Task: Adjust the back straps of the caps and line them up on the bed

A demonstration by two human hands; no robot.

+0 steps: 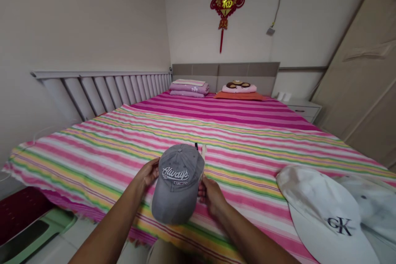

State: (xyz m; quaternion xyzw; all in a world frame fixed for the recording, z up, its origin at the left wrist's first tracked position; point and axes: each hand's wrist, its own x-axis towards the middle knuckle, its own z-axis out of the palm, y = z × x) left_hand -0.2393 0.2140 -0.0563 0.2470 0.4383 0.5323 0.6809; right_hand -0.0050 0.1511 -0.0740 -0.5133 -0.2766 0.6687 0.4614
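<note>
Grip is two-sided: left hand and right hand hold the gray cap between them (probably for balance).

"Always" runs in white script across the front of a gray cap, above a small outlined box whose tiny characters are too small to make out. On a white cap at lower right, large dark capitals appear to read "CK," though the first letter could pass for a G. High on the wall, the gold Chinese character "福" stands at the center of a red hanging, flanked by smaller gold markings too fine to read.
</note>
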